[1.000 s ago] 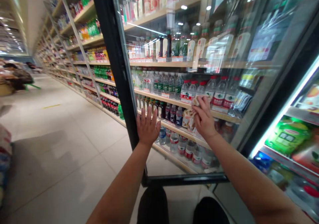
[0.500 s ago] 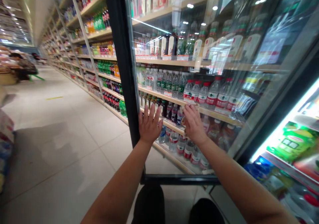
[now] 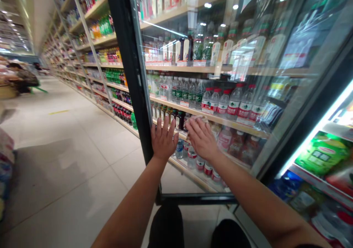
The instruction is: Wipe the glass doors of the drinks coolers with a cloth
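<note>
A glass door point(image 3: 176, 183) with a black frame point(image 3: 132, 71) stands open in front of me. My left hand point(image 3: 163, 139) lies flat against the glass by the frame's left edge, fingers spread, holding nothing. To its right, my right hand point(image 3: 201, 136) presses a crumpled, light-coloured cloth point(image 3: 203, 118) to the glass. Most of the cloth is hidden under the palm and fingers. Through the pane, shelves of bottles show behind both hands, among them red-capped water bottles point(image 3: 237, 101).
Long shelves of drinks point(image 3: 110, 75) run away on the left beside a tiled floor point(image 3: 82, 160). At the right is a lit fridge interior with a green package point(image 3: 322, 152) and bottles. A person point(image 3: 23, 77) sits far back at the left.
My right hand has slid left across the glass with the cloth, closer to my left hand. The left hand stays nearly in place. The view has shifted slightly.
</note>
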{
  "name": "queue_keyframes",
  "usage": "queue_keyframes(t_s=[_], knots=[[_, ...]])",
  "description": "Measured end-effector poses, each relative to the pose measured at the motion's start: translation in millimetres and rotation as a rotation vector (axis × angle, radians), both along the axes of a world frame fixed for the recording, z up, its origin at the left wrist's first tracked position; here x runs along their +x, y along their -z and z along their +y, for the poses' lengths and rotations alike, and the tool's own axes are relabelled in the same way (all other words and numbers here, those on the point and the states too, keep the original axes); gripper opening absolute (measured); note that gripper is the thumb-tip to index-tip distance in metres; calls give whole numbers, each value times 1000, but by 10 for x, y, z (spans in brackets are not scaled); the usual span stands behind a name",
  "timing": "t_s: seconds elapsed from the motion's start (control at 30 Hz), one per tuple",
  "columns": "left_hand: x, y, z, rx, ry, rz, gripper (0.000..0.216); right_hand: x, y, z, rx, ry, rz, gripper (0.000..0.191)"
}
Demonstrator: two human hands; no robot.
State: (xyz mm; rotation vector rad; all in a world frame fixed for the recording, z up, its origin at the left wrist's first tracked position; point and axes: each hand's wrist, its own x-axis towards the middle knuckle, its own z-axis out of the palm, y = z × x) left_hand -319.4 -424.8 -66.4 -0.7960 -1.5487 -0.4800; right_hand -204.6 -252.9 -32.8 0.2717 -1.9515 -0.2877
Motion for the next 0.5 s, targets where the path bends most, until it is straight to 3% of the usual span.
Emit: queue_keyframes(t_s=[0.1, 0.23, 0.3, 0.43, 0.5], knots=[[-14, 7, 1, 1, -1, 4, 66, 44, -103, 61, 66, 39, -10, 64], [-26, 21, 4, 5, 16, -39, 63, 79, -416, 194, -114, 134, 102, 64], [-24, 27, 4, 0, 19, -55, 62, 102, -364, 233, -176, 156, 149, 64], [-12, 23, 0, -1, -10, -3, 66, 144, -66, 261, -98, 114, 130, 65], [-8, 17, -3, -1, -14, 10, 67, 153, -80, 278, -78, 113, 101, 65]])
